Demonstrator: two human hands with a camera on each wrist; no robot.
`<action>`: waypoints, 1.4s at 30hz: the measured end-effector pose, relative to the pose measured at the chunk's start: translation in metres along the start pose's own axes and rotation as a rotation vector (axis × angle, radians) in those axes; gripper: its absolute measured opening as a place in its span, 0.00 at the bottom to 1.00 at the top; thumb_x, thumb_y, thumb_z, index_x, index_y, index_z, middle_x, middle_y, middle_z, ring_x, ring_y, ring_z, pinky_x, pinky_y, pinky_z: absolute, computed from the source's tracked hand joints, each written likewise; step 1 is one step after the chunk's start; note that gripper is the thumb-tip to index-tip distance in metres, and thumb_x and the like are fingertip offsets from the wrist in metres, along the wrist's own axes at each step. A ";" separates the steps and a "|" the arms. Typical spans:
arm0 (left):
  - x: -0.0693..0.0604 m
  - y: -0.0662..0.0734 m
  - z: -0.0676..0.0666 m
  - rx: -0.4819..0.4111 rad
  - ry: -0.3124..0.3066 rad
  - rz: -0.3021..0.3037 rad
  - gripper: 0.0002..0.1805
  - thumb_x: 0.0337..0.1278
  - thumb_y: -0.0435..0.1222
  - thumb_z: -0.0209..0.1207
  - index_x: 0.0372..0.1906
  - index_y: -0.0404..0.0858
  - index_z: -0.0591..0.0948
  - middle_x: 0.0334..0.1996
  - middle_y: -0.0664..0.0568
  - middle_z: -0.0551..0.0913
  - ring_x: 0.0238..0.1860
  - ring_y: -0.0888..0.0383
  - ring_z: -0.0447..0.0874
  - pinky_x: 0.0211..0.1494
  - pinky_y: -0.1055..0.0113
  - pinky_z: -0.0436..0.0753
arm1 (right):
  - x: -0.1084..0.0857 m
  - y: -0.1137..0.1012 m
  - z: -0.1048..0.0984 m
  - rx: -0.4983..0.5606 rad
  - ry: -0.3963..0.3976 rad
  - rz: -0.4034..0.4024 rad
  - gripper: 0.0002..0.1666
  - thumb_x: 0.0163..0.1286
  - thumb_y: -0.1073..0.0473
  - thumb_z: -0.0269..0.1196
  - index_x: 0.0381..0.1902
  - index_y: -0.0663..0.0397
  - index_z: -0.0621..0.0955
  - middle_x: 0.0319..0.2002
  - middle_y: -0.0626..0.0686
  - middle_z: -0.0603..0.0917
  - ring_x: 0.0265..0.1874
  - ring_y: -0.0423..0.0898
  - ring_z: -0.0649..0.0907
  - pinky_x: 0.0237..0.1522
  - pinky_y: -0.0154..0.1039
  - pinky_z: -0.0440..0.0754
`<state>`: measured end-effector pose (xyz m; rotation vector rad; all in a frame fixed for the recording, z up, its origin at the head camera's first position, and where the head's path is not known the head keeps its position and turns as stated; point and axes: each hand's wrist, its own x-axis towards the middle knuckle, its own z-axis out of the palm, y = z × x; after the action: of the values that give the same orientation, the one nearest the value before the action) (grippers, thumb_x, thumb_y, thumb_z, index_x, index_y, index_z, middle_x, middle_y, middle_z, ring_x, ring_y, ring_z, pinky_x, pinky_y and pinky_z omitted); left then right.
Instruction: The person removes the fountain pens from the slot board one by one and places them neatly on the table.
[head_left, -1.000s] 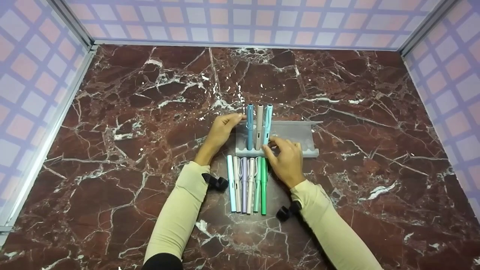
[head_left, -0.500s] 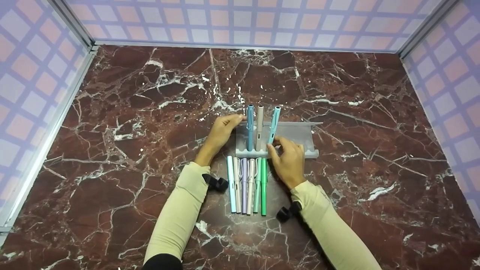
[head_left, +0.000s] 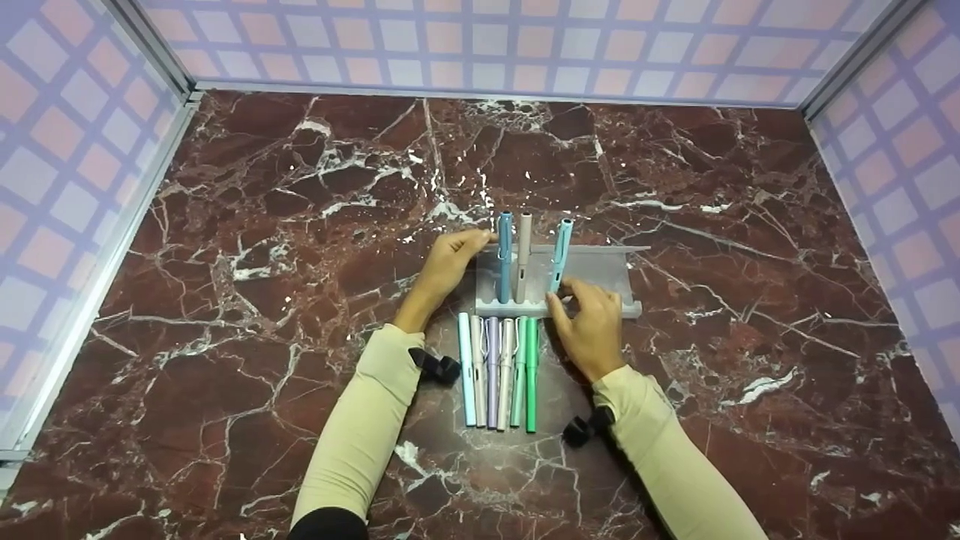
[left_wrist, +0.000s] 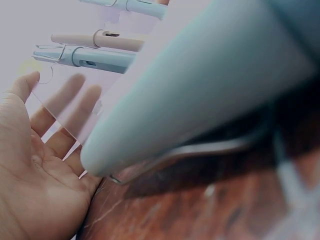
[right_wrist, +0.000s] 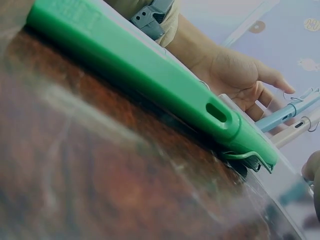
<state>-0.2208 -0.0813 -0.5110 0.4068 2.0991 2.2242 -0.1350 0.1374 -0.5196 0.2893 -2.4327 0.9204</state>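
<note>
My left hand (head_left: pixel 448 264) pinches the left edge of a clear pen stand (head_left: pixel 600 274), its thumb in front and fingers showing through the panel in the left wrist view. My right hand (head_left: pixel 589 324) holds the lower end of a light blue pen (head_left: pixel 562 247) between thumb and fingers. That pen stands nearly upright at the stand's notched front strip, leaning slightly right. To its left, a darker blue pen (head_left: pixel 505 259) and a beige pen (head_left: pixel 524 255) stand upright in the stand. Whether the light blue pen's tip sits in a notch is hidden by my fingers.
Several pens lie side by side in front of the stand, from a pale turquoise pen (head_left: pixel 467 371) on the left to a green pen (head_left: pixel 532 375) on the right. Under everything is a dark red marbled tabletop (head_left: pixel 247 420). Checkered panels (head_left: pixel 487 45) enclose the back and sides.
My right hand has shifted right with the light blue pen, moving it away from the beige pen. My left hand keeps its hold on the stand's edge.
</note>
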 end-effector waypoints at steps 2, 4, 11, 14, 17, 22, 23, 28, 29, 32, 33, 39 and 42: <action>0.000 0.000 0.000 0.005 0.002 -0.008 0.14 0.72 0.30 0.51 0.46 0.22 0.82 0.48 0.35 0.87 0.55 0.35 0.81 0.65 0.54 0.77 | 0.000 0.001 0.000 0.002 -0.001 -0.002 0.09 0.65 0.59 0.69 0.38 0.59 0.84 0.32 0.55 0.88 0.32 0.55 0.84 0.41 0.52 0.69; 0.000 0.000 0.001 0.007 0.004 -0.015 0.14 0.72 0.30 0.51 0.46 0.22 0.82 0.48 0.35 0.86 0.56 0.37 0.81 0.65 0.55 0.76 | 0.000 0.001 0.000 0.006 -0.001 -0.003 0.09 0.65 0.59 0.69 0.38 0.59 0.84 0.32 0.55 0.88 0.32 0.55 0.84 0.41 0.52 0.69; 0.000 0.000 0.000 0.024 0.005 -0.024 0.14 0.72 0.30 0.51 0.47 0.23 0.82 0.50 0.36 0.86 0.56 0.43 0.83 0.65 0.59 0.76 | -0.001 0.002 0.000 0.017 -0.010 0.006 0.09 0.65 0.60 0.69 0.38 0.61 0.84 0.32 0.56 0.88 0.33 0.56 0.84 0.41 0.52 0.70; 0.000 0.001 0.000 0.026 0.005 -0.028 0.14 0.72 0.30 0.51 0.48 0.23 0.82 0.51 0.36 0.86 0.56 0.43 0.82 0.66 0.59 0.76 | 0.000 0.002 -0.001 0.026 -0.013 0.014 0.09 0.65 0.61 0.68 0.39 0.62 0.84 0.33 0.57 0.88 0.33 0.56 0.84 0.41 0.52 0.71; 0.000 0.001 0.001 0.029 0.006 -0.027 0.14 0.72 0.30 0.51 0.48 0.22 0.82 0.51 0.35 0.85 0.57 0.43 0.82 0.66 0.59 0.75 | 0.001 0.003 -0.004 0.044 -0.002 0.029 0.08 0.64 0.63 0.67 0.39 0.63 0.84 0.32 0.58 0.88 0.31 0.56 0.85 0.40 0.52 0.73; 0.000 0.002 0.001 0.026 0.009 -0.029 0.14 0.72 0.30 0.51 0.48 0.23 0.82 0.51 0.35 0.86 0.57 0.40 0.81 0.66 0.58 0.76 | 0.002 0.009 -0.009 0.065 0.039 0.059 0.07 0.62 0.65 0.65 0.37 0.63 0.83 0.30 0.58 0.88 0.28 0.56 0.86 0.38 0.53 0.79; 0.000 0.002 0.001 0.027 0.010 -0.028 0.14 0.72 0.30 0.51 0.48 0.22 0.82 0.50 0.35 0.86 0.57 0.40 0.81 0.66 0.57 0.76 | 0.002 0.010 -0.010 0.064 0.046 0.063 0.06 0.62 0.65 0.65 0.36 0.63 0.83 0.30 0.58 0.88 0.28 0.56 0.86 0.37 0.53 0.80; 0.000 0.002 0.001 0.039 0.011 -0.016 0.14 0.72 0.30 0.51 0.47 0.21 0.82 0.50 0.35 0.86 0.56 0.42 0.82 0.66 0.57 0.76 | 0.001 0.013 -0.013 0.050 0.068 0.071 0.06 0.60 0.64 0.64 0.35 0.62 0.83 0.29 0.57 0.88 0.30 0.57 0.87 0.37 0.53 0.81; 0.000 0.002 0.001 0.044 0.010 -0.012 0.14 0.72 0.29 0.51 0.47 0.21 0.82 0.50 0.34 0.86 0.56 0.43 0.82 0.66 0.57 0.76 | 0.001 0.013 -0.013 0.049 0.073 0.074 0.06 0.59 0.65 0.64 0.35 0.61 0.83 0.29 0.57 0.89 0.30 0.57 0.87 0.37 0.53 0.81; 0.000 0.003 0.001 0.041 0.008 -0.013 0.14 0.72 0.29 0.51 0.47 0.21 0.82 0.50 0.34 0.86 0.55 0.45 0.83 0.65 0.58 0.76 | 0.001 0.012 -0.013 0.049 0.091 0.089 0.07 0.59 0.65 0.64 0.35 0.61 0.84 0.30 0.57 0.89 0.31 0.57 0.87 0.37 0.54 0.80; 0.000 0.003 0.001 0.038 0.008 -0.014 0.14 0.72 0.30 0.51 0.47 0.21 0.82 0.50 0.34 0.86 0.55 0.45 0.84 0.65 0.58 0.76 | 0.001 0.012 -0.013 0.052 0.095 0.096 0.07 0.59 0.65 0.64 0.35 0.61 0.84 0.30 0.57 0.89 0.32 0.58 0.88 0.38 0.54 0.79; 0.000 0.002 0.002 0.020 0.008 -0.011 0.14 0.72 0.29 0.51 0.46 0.21 0.82 0.49 0.35 0.86 0.56 0.39 0.82 0.66 0.54 0.76 | 0.000 0.011 -0.013 0.064 0.100 0.125 0.08 0.59 0.65 0.63 0.36 0.59 0.85 0.32 0.56 0.90 0.36 0.58 0.89 0.36 0.56 0.70; 0.000 0.001 0.002 0.011 0.009 -0.008 0.14 0.72 0.29 0.51 0.45 0.21 0.82 0.48 0.34 0.86 0.55 0.36 0.81 0.66 0.51 0.76 | 0.001 0.012 -0.013 0.082 0.107 0.109 0.08 0.59 0.66 0.63 0.36 0.59 0.85 0.33 0.54 0.91 0.35 0.55 0.89 0.38 0.54 0.75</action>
<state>-0.2200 -0.0800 -0.5096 0.3885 2.1144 2.2151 -0.1350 0.1553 -0.5174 0.1341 -2.3357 1.0566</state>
